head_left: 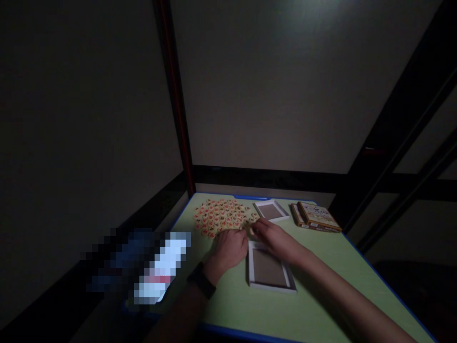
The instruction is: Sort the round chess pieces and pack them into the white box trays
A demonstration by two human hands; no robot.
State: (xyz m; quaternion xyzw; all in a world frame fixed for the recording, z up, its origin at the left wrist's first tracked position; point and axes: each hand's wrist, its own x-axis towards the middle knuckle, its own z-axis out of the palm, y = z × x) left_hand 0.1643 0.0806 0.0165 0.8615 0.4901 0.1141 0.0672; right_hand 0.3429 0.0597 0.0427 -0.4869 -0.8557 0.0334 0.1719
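Observation:
Many round, pale Chinese chess pieces [217, 214] with red and black characters lie spread over the far left of the green table. My left hand [231, 247], with a dark band at its wrist, rests at the near edge of these pieces. Its fingers are curled, and what they hold, if anything, is hidden. Just to its right, my right hand [267, 234] has its fingers closed together around a small pale chess piece, partly covered. Below the right hand lies a shallow open box tray [252, 267] with white sides and a brown-grey bottom.
Another shallow white-edged box part [285, 216] lies farther back. Two printed boxes [319, 216] lie overlapping at the table's far right. A bright, pixelated screen [164, 264] is at the left edge. Walls stand behind the blue-edged table [321, 271].

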